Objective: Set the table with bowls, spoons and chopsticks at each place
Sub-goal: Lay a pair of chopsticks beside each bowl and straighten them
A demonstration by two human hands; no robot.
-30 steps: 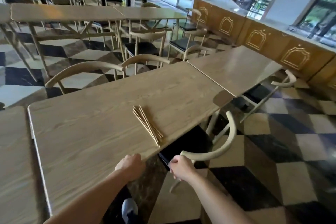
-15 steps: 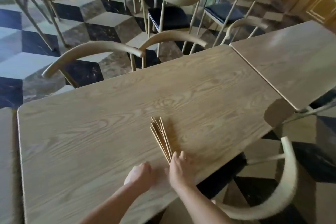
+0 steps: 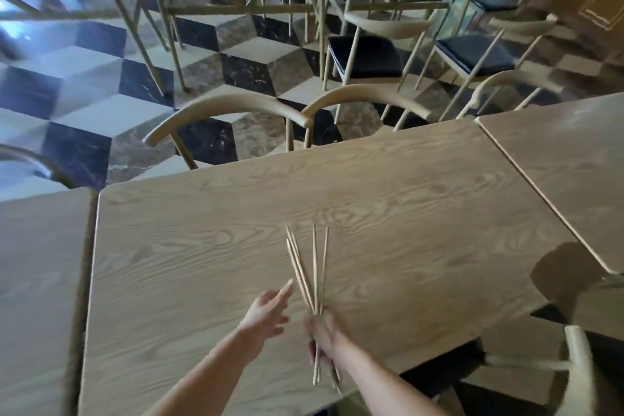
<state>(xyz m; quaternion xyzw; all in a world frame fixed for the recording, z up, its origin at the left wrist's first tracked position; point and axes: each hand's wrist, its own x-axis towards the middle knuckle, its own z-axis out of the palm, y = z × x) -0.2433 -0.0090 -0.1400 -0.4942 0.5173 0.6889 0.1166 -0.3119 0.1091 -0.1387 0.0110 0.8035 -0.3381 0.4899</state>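
Right hand: your right hand (image 3: 322, 331) is motion-blurred, but its fingers are curled round the bundle of sticks, gripping them low on their length.
Left hand: your left hand (image 3: 266, 311) is open and holds nothing. Its straight fingers reach toward the sticks from just beside them; contact cannot be told.
Chopsticks: the thin pale wooden chopsticks (image 3: 312, 267) fan out from your right fist, tips pointing away from you and butt ends poking out below your wrist. Whether the tips touch the wood is unclear.
Table: the bundle is over the near middle of the light, grain-patterned rectangular wooden table (image 3: 202, 246).
Neighbours: a matching tabletop (image 3: 574, 162) adjoins on the right.
Chairs: two curved-back pale wooden chairs (image 3: 229, 108) stand at the far edge.
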